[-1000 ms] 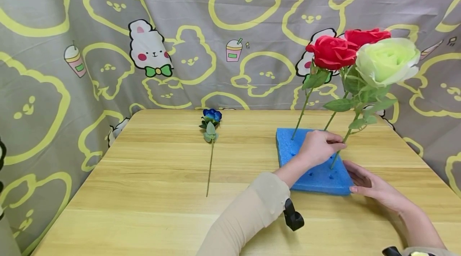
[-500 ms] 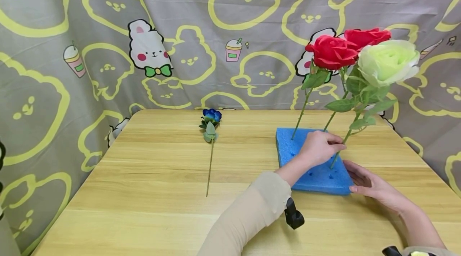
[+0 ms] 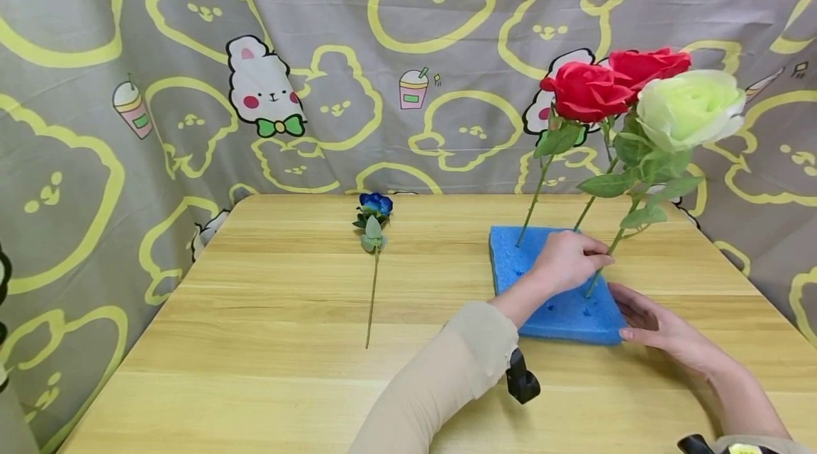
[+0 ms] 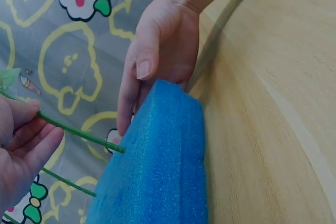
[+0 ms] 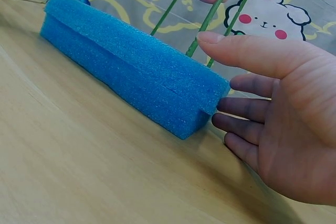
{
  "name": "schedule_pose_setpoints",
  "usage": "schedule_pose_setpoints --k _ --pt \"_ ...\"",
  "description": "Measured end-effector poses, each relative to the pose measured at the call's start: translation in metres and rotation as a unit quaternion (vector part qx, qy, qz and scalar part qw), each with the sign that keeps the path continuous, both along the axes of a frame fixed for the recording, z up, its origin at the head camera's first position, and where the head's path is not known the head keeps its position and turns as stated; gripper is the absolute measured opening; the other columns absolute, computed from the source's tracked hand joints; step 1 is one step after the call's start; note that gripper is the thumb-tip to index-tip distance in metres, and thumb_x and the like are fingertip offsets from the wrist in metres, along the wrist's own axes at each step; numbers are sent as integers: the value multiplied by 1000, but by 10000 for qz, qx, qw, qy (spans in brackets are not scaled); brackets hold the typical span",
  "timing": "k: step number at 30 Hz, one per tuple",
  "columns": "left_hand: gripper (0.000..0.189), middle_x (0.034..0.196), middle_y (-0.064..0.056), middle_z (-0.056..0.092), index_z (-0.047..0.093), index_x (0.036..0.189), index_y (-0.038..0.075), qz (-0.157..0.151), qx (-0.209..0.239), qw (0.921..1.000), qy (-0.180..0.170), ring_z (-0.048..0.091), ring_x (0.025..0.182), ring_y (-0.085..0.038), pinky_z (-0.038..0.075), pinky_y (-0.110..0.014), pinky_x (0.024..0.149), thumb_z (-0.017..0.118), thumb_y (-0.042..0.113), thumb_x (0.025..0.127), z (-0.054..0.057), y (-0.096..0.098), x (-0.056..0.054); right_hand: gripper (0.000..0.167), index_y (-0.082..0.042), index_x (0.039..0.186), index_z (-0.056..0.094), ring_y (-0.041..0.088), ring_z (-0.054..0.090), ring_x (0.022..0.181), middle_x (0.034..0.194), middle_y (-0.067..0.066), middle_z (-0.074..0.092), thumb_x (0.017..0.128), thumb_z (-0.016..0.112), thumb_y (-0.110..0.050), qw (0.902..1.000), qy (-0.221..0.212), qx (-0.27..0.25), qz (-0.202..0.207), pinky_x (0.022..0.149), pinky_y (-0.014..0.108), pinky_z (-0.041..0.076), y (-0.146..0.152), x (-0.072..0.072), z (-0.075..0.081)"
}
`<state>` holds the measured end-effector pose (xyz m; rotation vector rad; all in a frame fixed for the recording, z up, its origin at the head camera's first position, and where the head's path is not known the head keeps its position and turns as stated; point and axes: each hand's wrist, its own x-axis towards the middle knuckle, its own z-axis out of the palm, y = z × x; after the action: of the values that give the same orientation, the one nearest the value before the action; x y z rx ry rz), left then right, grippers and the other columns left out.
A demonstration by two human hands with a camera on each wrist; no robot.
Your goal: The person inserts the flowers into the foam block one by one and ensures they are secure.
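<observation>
My left hand (image 3: 564,262) pinches the stem of a pale green-white artificial rose (image 3: 692,110). That stem stands in the blue foam block (image 3: 568,330), tilted to the right. In the left wrist view, thumb and fingertips of the left hand (image 4: 26,148) meet around the green stem (image 4: 84,134), a little above the foam. At the block's right side is my right hand (image 3: 667,333), its fingers extended. The right wrist view has this right hand (image 5: 294,114) with fingertips against the end of the foam (image 5: 131,66), not curled round it.
Two red roses (image 3: 590,92) stand in the back part of the foam. A blue artificial flower (image 3: 375,206) lies on the wooden table (image 3: 255,312), left of the block. Behind the table hangs a grey patterned curtain (image 3: 345,0).
The pale rose's bloom has shifted slightly to the right. Both hands keep nearly the same place, and the foam block and other flowers look unchanged.
</observation>
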<state>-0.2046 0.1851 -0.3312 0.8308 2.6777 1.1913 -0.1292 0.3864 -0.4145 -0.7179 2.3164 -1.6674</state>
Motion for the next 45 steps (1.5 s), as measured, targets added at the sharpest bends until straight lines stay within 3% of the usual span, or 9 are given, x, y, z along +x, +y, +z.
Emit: schedule_pose_setpoints --k 15,31,45 --pt "21 96 17 67 72 105 25 109 199 9994 -269 56 77 7 41 -9 57 64 33 87 -1 1 0 62 18 139 6 -14 32 121 137 -25 30 91 44 11 10000 49 -16 46 91 7 33 0 0 1" --pt "16 92 19 65 73 98 27 103 173 9995 -241 56 82 7 42 -10 62 65 34 86 -2 2 4 60 18 138 8 -13 34 120 136 -26 32 92 45 8 9998 103 148 -122 90 7 33 0 0 1" --pt "12 81 20 62 72 95 25 20 314 9993 -223 52 70 8 40 -9 58 67 32 86 -2 -1 7 59 18 138 8 -12 34 121 137 -25 32 92 44 10 9999 136 9 -15 91 7 33 0 0 1"
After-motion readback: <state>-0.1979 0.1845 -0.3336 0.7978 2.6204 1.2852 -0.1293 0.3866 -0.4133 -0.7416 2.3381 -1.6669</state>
